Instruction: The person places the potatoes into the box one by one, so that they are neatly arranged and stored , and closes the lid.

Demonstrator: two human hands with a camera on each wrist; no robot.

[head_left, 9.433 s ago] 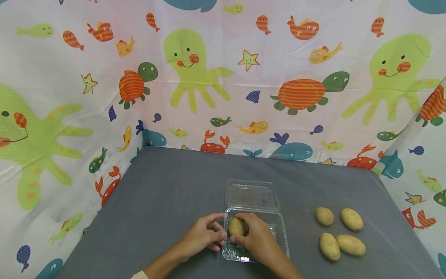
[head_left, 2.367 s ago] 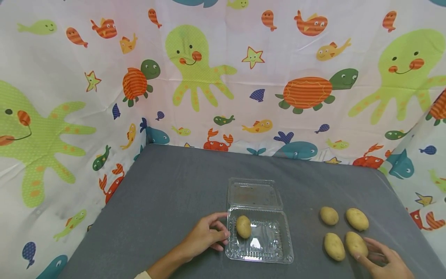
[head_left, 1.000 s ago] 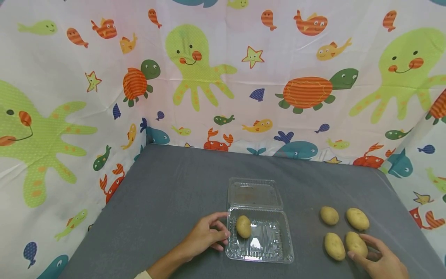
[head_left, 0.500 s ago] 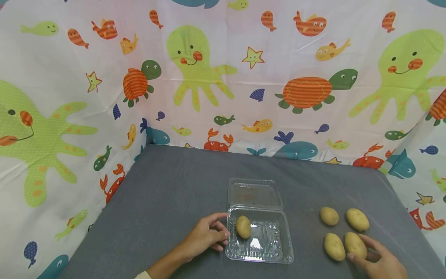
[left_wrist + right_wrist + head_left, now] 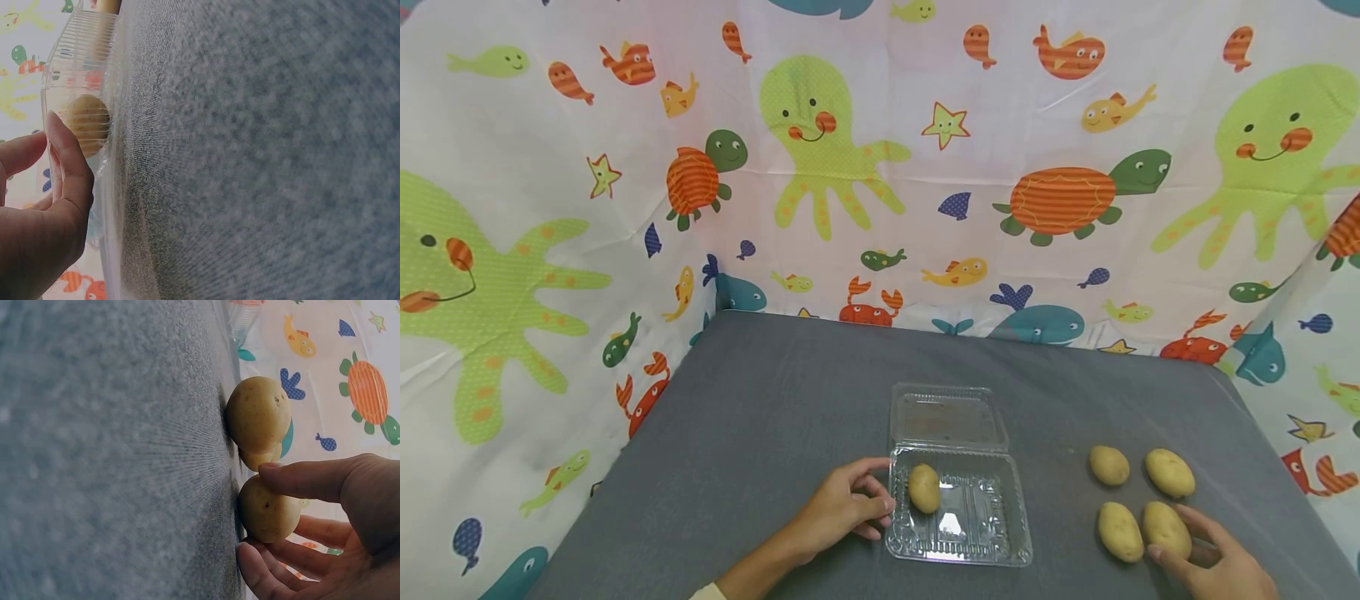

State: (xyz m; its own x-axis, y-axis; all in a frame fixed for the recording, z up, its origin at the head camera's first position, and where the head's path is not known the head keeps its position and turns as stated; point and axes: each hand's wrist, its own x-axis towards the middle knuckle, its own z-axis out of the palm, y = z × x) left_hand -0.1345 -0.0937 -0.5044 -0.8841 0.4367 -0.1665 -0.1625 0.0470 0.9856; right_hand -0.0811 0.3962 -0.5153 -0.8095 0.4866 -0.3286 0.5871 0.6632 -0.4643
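Note:
A clear plastic clamshell container (image 5: 992, 554) lies with its lid folded back, one potato (image 5: 924, 488) in the left part of its base. My left hand (image 5: 842, 508) is at the container's left side, thumb and index fingertip pinching the rim, as the left wrist view shows. To the right, my right hand (image 5: 1221, 562) holds a potato (image 5: 1167, 530) between thumb and fingers, low at the cloth. Right beside that potato lies another potato (image 5: 1120, 532). Behind this pair are a small round potato (image 5: 1108, 465) and an oval potato (image 5: 1170, 472).
A grey cloth (image 5: 775, 400) covers the table. The container's lid (image 5: 950, 419) lies behind its base. A white curtain (image 5: 880, 183) printed with sea animals stands around the back and both sides.
Since the oldest frame, my right hand has left the potato in the container and moved right to another, which has turned more lengthwise. My left hand stays at the rim.

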